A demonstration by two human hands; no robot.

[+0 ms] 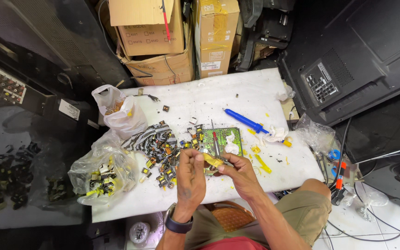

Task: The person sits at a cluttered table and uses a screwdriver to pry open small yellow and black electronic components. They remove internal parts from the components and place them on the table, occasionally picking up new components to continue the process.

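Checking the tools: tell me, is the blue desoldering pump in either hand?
No, the blue desoldering pump lies alone on the white table, beyond both hands.

The worktop (237, 95) is white, speckled with black crumbs and yellow flecks. Between the hands sits a yellow-wrapped part (212, 160). Behind it lies a green circuit board (234, 135) carrying a screwdriver (215, 139) with a red grip. The suction tool (246, 121) is bright blue with a yellow tip. The heap of small parts (163, 153) mixes black, yellow and what looks like copper. Cardboard boxes (156, 39) are plain brown. The wristwatch (178, 226) is black, the shorts (304, 210) khaki.
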